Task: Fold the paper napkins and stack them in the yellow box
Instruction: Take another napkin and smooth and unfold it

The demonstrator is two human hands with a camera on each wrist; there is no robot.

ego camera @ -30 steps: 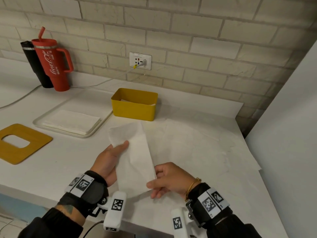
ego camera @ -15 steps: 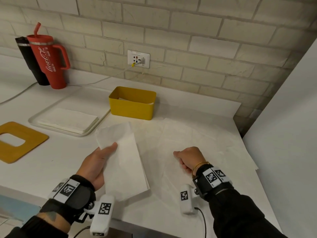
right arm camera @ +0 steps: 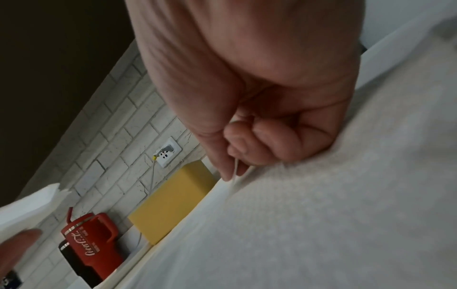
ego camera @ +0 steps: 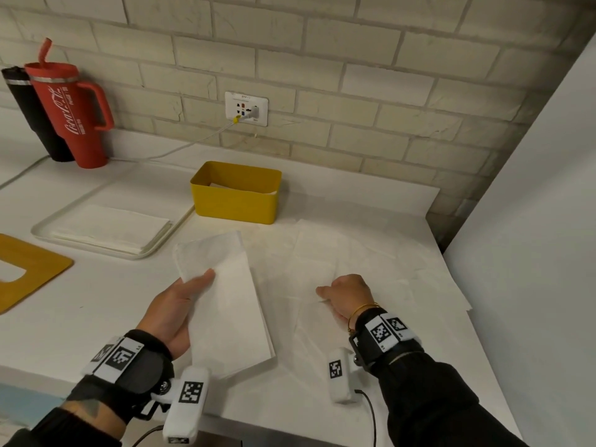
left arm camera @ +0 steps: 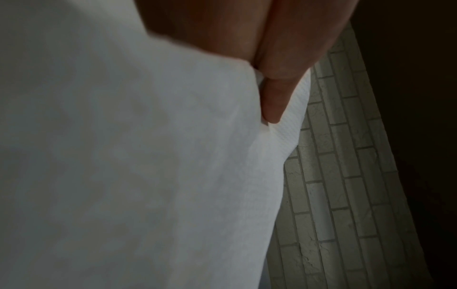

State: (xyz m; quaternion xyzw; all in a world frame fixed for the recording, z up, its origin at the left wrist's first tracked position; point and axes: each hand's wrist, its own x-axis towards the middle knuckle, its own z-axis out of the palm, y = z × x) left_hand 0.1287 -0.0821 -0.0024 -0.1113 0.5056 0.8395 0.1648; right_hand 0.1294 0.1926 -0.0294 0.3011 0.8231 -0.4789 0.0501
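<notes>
A long folded white napkin [ego camera: 225, 301] is held above the counter's front edge by my left hand [ego camera: 180, 304], thumb on top and fingers beneath. In the left wrist view the napkin [left arm camera: 123, 156] fills the frame, with one finger [left arm camera: 274, 97] against it. To the right, my right hand [ego camera: 345, 295] rests with curled fingers on an unfolded napkin [ego camera: 371, 262] that lies flat on the counter. The right wrist view shows this hand [right arm camera: 232, 174] pinching the napkin's [right arm camera: 321, 215] thin edge. The yellow box [ego camera: 235, 204] stands behind, with white napkins [ego camera: 245, 188] inside.
A white tray [ego camera: 45, 227] with a stack of flat napkins [ego camera: 109, 227] sits left of the box. A red tumbler [ego camera: 74, 114] and a black bottle [ego camera: 29, 114] stand at the back left. A yellow board [ego camera: 32, 272] lies far left. A white wall [ego camera: 532, 221] closes the right.
My right hand let go of the folded napkin and moved right onto the flat napkin on the counter. The left hand kept the folded napkin and shifted it slightly left.
</notes>
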